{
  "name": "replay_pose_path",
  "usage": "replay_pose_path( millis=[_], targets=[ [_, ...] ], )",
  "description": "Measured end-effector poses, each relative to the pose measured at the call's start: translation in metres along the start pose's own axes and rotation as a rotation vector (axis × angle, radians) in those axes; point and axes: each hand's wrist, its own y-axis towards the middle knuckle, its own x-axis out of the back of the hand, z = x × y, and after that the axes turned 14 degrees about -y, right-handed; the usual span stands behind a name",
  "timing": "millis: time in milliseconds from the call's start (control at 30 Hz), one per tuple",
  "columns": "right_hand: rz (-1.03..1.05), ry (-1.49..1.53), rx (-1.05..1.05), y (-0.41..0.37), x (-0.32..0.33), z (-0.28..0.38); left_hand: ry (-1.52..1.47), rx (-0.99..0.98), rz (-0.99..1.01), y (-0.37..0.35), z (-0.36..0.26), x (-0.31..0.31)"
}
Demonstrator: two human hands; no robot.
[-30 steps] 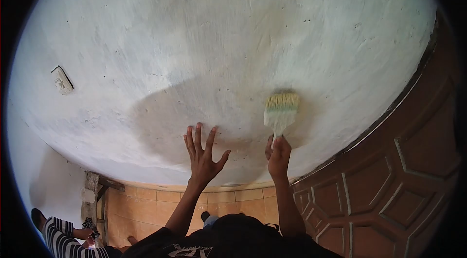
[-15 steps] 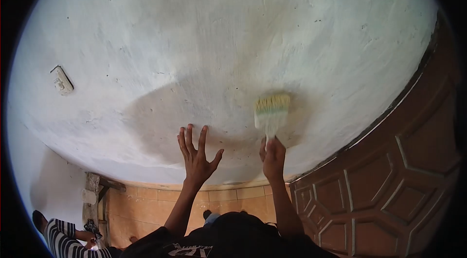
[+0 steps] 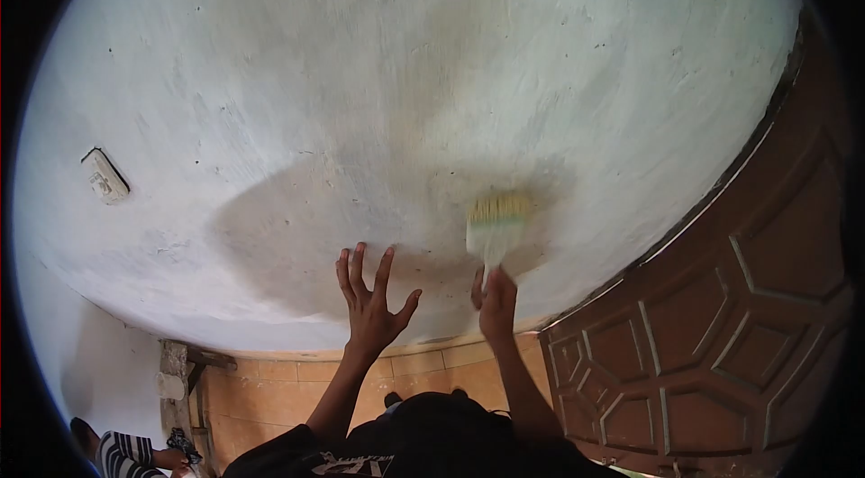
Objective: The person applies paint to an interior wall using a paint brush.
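My right hand [image 3: 496, 305] is wrapped round the handle of a wide paintbrush [image 3: 496, 218], whose pale yellow bristles point up the wall. The bristles look slightly blurred and lie against or very near the whitish wall [image 3: 342, 72]. To the left, my left hand [image 3: 374, 316] has its fingers spread, the tips at the wall and nothing held. Shadows of my arms and body fall across the patchy paint around both hands.
A light switch [image 3: 106, 175] is set in the wall at left. A brown panelled door [image 3: 712, 343] stands at right. Below are orange floor tiles [image 3: 270, 392] and a wooden frame [image 3: 176, 383]. At lower left is another person's striped sleeve [image 3: 126, 449].
The paintbrush and my right hand have shifted slightly down and left in view. My left hand sits a little lower and further right, still spread. The other person shows less at the lower left.
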Motion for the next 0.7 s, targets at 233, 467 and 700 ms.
replay_pose_path(
  millis=[233, 467, 700],
  targets=[
    [0.007, -0.079, -0.008, -0.007, -0.005, -0.053, -0.096, -0.031, -0.1, 0.002, 0.011, 0.026],
    [-0.167, 0.043, -0.074, -0.022, -0.02, -0.003, -0.258, -0.016, -0.051, 0.008, 0.04, 0.042],
    [-0.049, -0.027, -0.038, 0.003, -0.036, -0.007, -0.201, 0.016, 0.025, 0.012, 0.035, 0.048]
  ],
)
